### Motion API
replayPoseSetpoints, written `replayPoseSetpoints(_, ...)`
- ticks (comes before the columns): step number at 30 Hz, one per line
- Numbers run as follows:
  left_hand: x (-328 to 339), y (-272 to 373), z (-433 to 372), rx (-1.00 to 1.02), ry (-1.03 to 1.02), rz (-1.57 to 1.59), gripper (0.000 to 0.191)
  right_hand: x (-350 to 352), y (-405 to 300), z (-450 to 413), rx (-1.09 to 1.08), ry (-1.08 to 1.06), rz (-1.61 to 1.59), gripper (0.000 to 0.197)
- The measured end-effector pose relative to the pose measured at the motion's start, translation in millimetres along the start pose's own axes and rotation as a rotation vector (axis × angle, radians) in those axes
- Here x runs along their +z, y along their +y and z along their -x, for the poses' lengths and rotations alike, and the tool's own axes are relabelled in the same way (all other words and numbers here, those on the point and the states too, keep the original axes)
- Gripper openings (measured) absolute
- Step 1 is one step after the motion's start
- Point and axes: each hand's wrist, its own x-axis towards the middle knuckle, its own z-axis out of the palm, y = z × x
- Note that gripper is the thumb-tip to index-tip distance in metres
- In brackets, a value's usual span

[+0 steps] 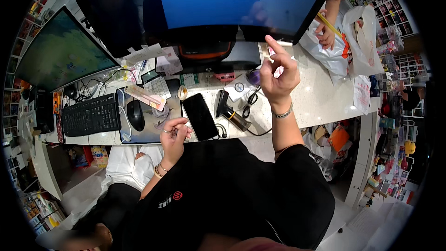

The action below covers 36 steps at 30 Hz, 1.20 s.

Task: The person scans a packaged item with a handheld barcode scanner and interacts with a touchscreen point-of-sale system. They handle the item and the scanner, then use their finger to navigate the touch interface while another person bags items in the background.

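My right hand (281,75) is raised over the counter just below the lower edge of a large screen (212,0). Its index finger points up toward the screen and the other fingers are bent; I see nothing in it. Near the counter's front edge is my left hand (174,139), fingers loosely curled and apart, with no object visible in them. A black smartphone (200,116) lies face up, screen dark, just beyond that hand. Between my two hands a black handheld barcode scanner (230,111) rests on the counter. A black mouse (135,115) sits on a mouse pad (150,136) to the left.
Leftward are a black keyboard (91,115), a second monitor (66,55) and a calculator (157,87). A tape roll (182,92) lies beyond the phone. Across the counter (313,108), another person's hand (327,38) touches white plastic bags (364,48). Someone in white trousers (123,167) is at my left.
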Motion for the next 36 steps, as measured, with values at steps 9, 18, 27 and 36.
replayPoseSetpoints(9,-13.1,-8.1,7.3,0.033,0.081,-0.058,0.022,-55.1,68.0,149.8,0.370,-0.078,0.466,0.028)
replayPoseSetpoints(18,-2.3,-10.2,4.2,0.010,-0.044,-0.019,0.017,-15.5,-65.4,175.7,0.494,-0.905,0.206,0.071)
replayPoseSetpoints(27,8.2,-6.9,-1.4,0.025,-0.107,-0.079,0.019,-30.6,-55.8,182.3,0.385,-0.905,0.276,0.064)
replayPoseSetpoints(36,13.4,-7.0,2.7,0.021,-0.096,-0.024,0.019,-146.3,-9.3,90.9,1.056,-0.008,-0.227,0.022)
